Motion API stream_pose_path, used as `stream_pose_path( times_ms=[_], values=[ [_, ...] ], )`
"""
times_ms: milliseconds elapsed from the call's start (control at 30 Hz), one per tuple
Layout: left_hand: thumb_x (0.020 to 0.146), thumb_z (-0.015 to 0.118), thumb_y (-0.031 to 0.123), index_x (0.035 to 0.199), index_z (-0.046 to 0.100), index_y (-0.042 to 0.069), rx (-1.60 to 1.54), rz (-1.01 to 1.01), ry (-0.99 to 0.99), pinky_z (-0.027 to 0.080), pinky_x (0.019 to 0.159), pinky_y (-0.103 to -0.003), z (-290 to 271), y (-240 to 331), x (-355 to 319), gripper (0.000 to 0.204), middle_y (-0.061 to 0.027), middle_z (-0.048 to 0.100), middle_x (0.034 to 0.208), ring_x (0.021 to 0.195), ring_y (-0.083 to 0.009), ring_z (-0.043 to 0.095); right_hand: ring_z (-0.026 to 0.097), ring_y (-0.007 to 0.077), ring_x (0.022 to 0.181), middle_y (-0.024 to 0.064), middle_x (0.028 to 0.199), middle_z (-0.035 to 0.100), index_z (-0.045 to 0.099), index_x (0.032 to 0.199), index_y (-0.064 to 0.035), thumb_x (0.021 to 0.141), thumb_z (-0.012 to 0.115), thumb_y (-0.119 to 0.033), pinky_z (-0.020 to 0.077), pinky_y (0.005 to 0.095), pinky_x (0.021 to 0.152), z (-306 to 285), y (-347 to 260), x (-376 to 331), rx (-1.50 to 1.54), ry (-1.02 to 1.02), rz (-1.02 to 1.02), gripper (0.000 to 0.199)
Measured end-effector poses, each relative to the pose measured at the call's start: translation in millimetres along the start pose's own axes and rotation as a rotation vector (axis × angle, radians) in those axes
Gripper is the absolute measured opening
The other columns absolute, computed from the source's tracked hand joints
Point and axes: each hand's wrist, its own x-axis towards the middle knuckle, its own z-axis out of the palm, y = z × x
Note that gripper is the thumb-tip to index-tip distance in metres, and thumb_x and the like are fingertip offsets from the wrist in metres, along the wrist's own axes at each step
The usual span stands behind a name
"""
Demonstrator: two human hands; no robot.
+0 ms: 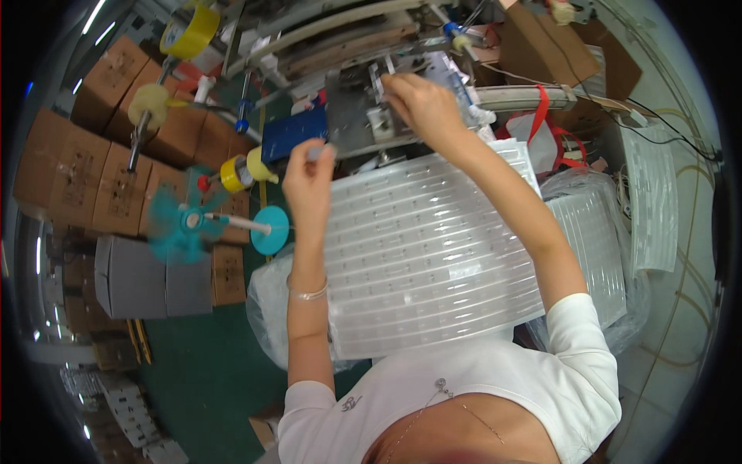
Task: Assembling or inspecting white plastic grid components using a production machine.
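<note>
My left hand [308, 174] is raised with its fingers closed. A small whitish translucent piece [315, 153] shows between thumb and fingertips; its kind is too small to tell. Farther forward and to the right, my right hand [427, 108] reaches over the metal bed of the machine [348, 116]. Its fingertips are pinched together at a small metal fixture [376, 83], and what they hold is hidden. A small white block [379, 124] stands just nearer on the bed. Below both hands lies a large translucent ribbed plastic tray [433, 255] with rows of tiny parts.
A blue flat pad [295, 135] lies beside my left hand. Left of it are yellow tape rolls [234, 173] and a teal fan [189, 218] with blurred blades. Cardboard boxes [69, 178] are stacked at left. More ribbed trays [591, 247] stand at right, near a red-handled bag [533, 139].
</note>
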Motion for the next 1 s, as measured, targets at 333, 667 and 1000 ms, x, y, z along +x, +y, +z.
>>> stream_pose_path(
  times_ms=[333,667,1000],
  values=[
    [0.086,0.053,0.015,0.083,0.058,0.005,-0.107,-0.666,0.016,0.043,0.061,-0.025,-145.7,-68.0,-155.2,0.012,-0.0021,0.058,0.079,0.073,-0.0107,0.053,0.06,0.03,0.092,0.0095,0.097,0.064,0.063,0.106,-0.009,0.083,0.063,-0.025,0.0477,0.0368,0.077,20.7,23.8,2.5,-0.076,-0.136,0.122,0.028],
    [0.086,0.063,0.022,0.087,0.063,0.003,-0.022,-0.857,-0.223,0.039,0.061,-0.022,-122.6,-83.5,-184.9,0.018,-0.0001,0.058,0.074,0.068,-0.0079,0.05,0.06,0.0205,0.094,0.0093,0.106,0.062,0.059,0.112,-0.0035,0.086,0.062,-0.019,0.0465,0.0308,0.078,-72.8,17.0,-63.7,0.196,-0.21,0.288,0.031],
    [0.087,0.061,0.016,0.08,0.057,0.004,0.099,-0.728,-0.251,0.037,0.057,-0.022,-125.5,-95.6,-176.2,0.015,0.0002,0.05,0.077,0.062,-0.0071,0.045,0.063,0.0234,0.082,0.0076,0.09,0.06,0.064,0.103,-0.0143,0.078,0.062,-0.014,0.0525,0.0344,0.065,-150.8,-20.9,-167.1,0.211,-1.137,-0.085,0.025]
  ],
)
